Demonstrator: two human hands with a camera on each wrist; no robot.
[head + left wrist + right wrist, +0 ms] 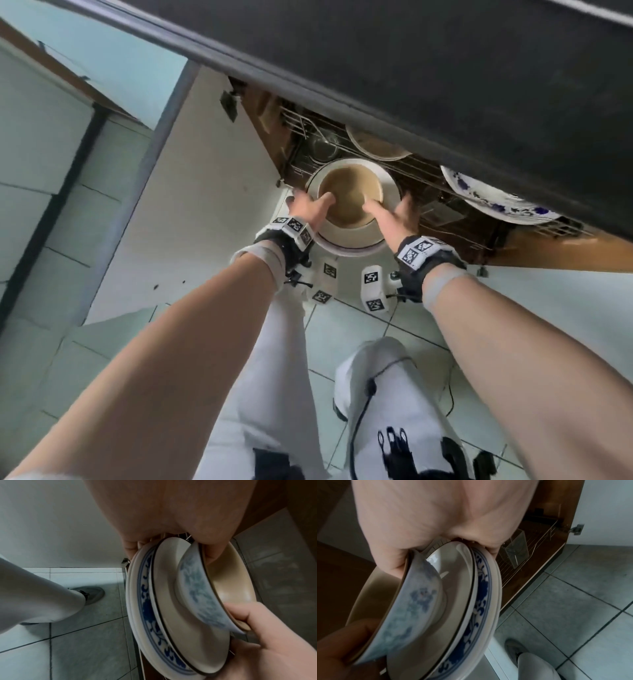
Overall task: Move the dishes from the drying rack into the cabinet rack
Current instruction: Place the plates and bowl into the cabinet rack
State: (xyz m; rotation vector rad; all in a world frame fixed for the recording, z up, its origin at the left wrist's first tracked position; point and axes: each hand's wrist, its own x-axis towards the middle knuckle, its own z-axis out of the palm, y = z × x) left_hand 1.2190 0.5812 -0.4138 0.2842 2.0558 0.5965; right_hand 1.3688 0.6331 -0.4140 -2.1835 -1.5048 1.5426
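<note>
1. The person is holding a stack of dishes with both hands at the open front of the cabinet; the left hand [310, 205] is gripping the stack's left edge and the right hand [397, 216] its right edge, so the hands are sitting apart with the stack between them.
2. The stack is carrying a bowl [349, 195] with a tan inside and a pale blue pattern outside [199, 588]; the bowl is sitting in a cream plate [171, 601] with a dark rim line, and that plate is lying on a plate with a blue floral band [145, 608].
3. Each thumb is hooking over the bowl's rim and pressing inside it, while the fingers are curling under the plates; the left fingertips [132, 547] are showing behind the bottom plate's edge.
4. The stack is hovering just in front of the wire cabinet rack [428, 192], above the tiled floor [376, 329]; I cannot tell whether it is touching the rack.
5. In the rack, a cream plate [373, 145] is standing near the back, a blue-flowered plate [493, 198] is sitting off to the right, and a clear glass [515, 550] is lying on the wires.
6. The dark countertop edge [376, 78] is running above the opening; the person's white trousers [281, 359] and a grey shoe [92, 595] are showing below.
</note>
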